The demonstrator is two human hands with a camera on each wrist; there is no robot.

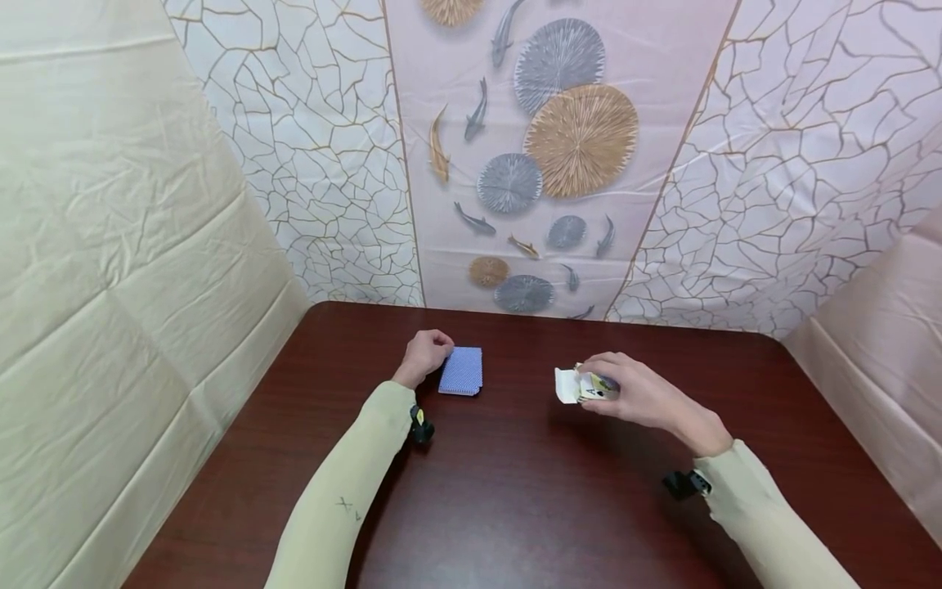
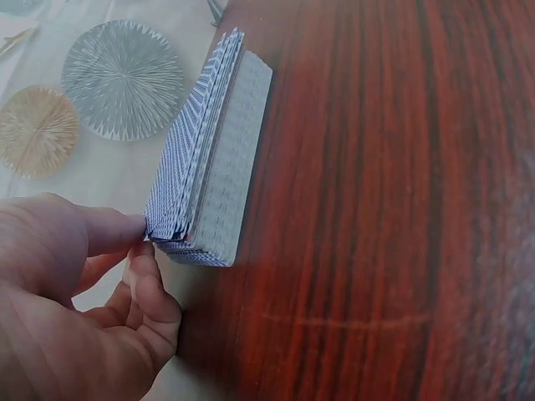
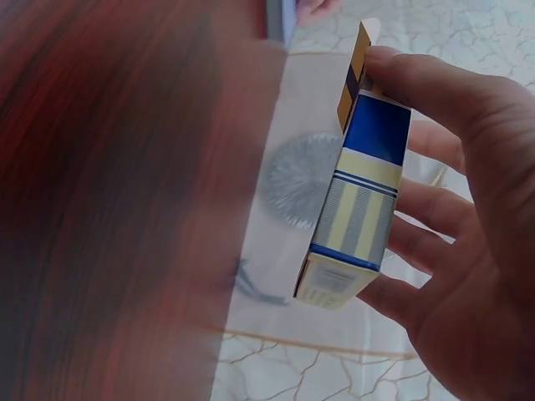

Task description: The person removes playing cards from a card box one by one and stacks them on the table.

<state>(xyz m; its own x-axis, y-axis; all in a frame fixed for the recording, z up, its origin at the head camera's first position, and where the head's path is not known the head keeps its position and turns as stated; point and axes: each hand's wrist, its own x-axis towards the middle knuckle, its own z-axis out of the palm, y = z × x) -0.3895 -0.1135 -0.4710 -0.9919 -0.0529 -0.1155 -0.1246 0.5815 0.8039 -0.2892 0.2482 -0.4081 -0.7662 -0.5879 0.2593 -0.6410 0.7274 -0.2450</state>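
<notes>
the deck (image 1: 460,370) lies face down on the table (image 1: 515,507), a squared stack of blue-backed cards at about 11 o'clock from the table's middle. the left hand (image 1: 424,353) sits at the deck's 9 o'clock edge, fingers curled, thumb and a fingertip (image 2: 146,271) pinching its near corner; the wrist view shows the top cards fanned slightly off the stack there, which looks like a grip meant to square or lift them. the card edges are thin, layered and matte, the backs finely cross-hatched.

well apart at 1 o'clock, the right hand (image 1: 639,391) holds the box (image 1: 585,384) off the table, fingers wrapped along one long side and the thumb on the other. its flap stands open toward the deck, so the mouth is probably kept clear for cards. the box is stiff printed cardboard, a flat rectangle with a blue band, grey and cream stripes and a yellow flap (image 3: 358,71).

the table is dark red-brown wood grain, smooth, with rounded far corners. behind it at 12 o'clock hangs a creased sheet (image 1: 545,155) printed with fish and round leaf shapes.
</notes>
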